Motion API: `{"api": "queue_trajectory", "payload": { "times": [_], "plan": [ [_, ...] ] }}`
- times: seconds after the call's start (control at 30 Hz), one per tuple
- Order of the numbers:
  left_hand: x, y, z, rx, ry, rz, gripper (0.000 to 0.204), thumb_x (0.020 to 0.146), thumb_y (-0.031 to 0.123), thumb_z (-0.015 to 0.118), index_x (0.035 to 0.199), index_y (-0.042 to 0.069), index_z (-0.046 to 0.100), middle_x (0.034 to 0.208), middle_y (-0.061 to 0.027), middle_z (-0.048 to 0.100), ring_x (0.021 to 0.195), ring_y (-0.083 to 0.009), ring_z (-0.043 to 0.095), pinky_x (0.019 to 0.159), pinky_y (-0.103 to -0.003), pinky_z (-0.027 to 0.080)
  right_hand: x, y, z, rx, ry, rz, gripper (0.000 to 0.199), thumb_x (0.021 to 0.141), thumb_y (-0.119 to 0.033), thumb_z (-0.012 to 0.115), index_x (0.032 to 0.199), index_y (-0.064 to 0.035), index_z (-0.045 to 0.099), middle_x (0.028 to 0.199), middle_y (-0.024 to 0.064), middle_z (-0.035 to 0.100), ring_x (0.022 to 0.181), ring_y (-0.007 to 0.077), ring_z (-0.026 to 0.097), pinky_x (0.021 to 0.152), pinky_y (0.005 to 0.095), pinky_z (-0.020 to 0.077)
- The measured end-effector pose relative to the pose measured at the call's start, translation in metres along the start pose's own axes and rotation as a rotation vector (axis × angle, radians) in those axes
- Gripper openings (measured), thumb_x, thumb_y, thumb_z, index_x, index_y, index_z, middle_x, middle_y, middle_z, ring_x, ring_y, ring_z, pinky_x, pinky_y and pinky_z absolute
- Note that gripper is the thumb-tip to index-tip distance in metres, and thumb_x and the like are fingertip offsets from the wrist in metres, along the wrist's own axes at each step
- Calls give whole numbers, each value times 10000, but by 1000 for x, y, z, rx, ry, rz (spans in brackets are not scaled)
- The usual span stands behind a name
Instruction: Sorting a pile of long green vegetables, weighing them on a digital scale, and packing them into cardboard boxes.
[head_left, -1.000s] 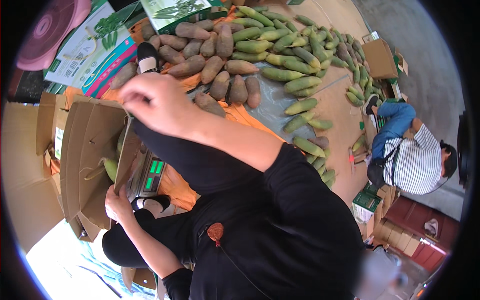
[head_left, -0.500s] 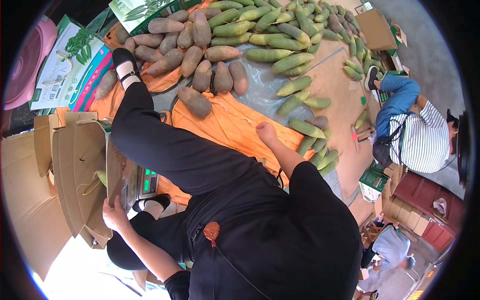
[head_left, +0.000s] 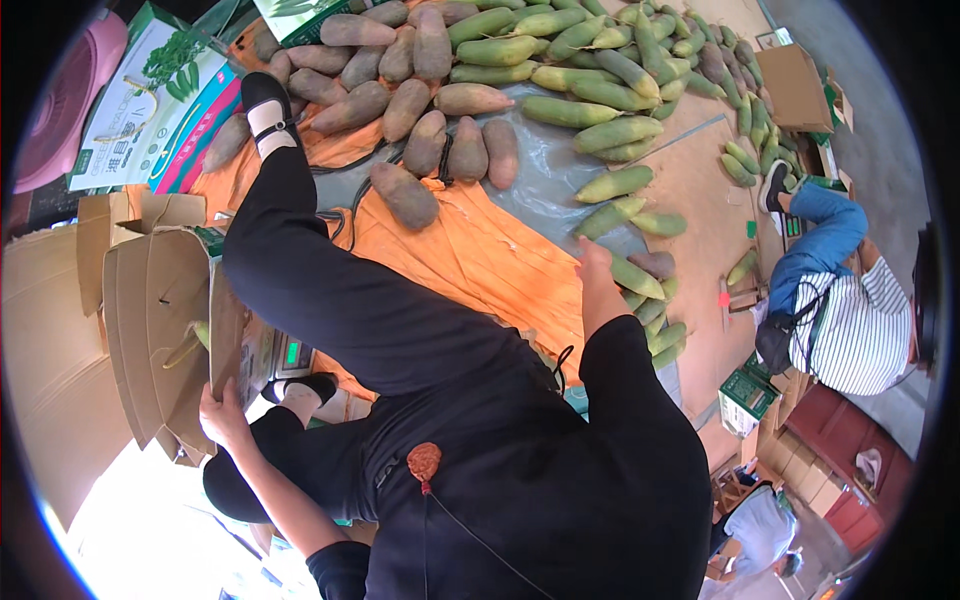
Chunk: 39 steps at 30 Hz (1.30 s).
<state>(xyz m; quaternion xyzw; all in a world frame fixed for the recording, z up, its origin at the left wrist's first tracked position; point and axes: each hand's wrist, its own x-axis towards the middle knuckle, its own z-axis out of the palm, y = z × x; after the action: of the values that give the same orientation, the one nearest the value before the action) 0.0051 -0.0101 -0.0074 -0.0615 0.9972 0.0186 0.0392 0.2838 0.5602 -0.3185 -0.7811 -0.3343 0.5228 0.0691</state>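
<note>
One left hand (head_left: 224, 416) pinching cardboard (head_left: 226, 335), right hand (head_left: 595, 260) beside green radishes (head_left: 638, 280)

Head cam (L of pr), fisheye, looks down close over wearer's torso (head_left: 550, 490), w/ floor (head_left: 885, 125) farther off.

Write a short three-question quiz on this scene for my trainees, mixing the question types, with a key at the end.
1. Multiple choice: what does the person's left hand hold?
a) a black shoe
b) the edge of a cardboard box
c) a striped shirt

2. True or false: the person's right hand is beside the pink basin.

3. Fill in the blank: the lit display on the digital scale glows ______.

Key: 1. b. 2. False; it is by the green radishes, though whether it touches one is unclear. 3. Green.
</note>
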Motion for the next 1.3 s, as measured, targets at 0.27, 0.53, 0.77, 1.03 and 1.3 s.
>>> {"api": "queue_trajectory", "payload": {
  "times": [0.27,0.53,0.77,1.03,1.3],
  "plan": [
    [2,-1,4,-72,-2,-26,266,778,283,679,937,71,663,797,-132,676,725,-294,655,677,-386,490,21,-23,7,129,94,83,401,740,-230,774,1027,-74,542,941,75,525,764,246,463,645,453,419],
    [-2,-1,0,-85,-3,-67,264,781,266,683,940,57,660,795,-130,675,726,-281,657,680,-370,491,20,-25,21,67,130,139,348,735,-188,774,995,-109,557,906,69,553,758,240,509,611,426,405],
    [7,5,11,-107,-6,5,260,790,275,669,936,60,660,785,-130,673,723,-279,657,678,-367,488,3,69,11,-113,-146,-29,254,735,-197,769,893,-135,581,821,11,579,718,163,514,575,400,379],
    [4,4,6,-117,-15,-20,216,784,255,673,891,68,666,752,-127,652,670,-271,631,648,-355,475,-73,73,25,-334,-194,-27,674,692,-294,801,1229,-93,446,1187,73,525,1066,225,488,819,509,360],
    [-2,4,1,-55,-7,-91,240,768,255,682,933,81,669,823,-128,663,755,-318,638,682,-389,492,-60,9,40,-427,-238,14,620,703,-297,790,1212,-116,487,1186,47,552,1112,255,500,838,542,373]
  ]
}}
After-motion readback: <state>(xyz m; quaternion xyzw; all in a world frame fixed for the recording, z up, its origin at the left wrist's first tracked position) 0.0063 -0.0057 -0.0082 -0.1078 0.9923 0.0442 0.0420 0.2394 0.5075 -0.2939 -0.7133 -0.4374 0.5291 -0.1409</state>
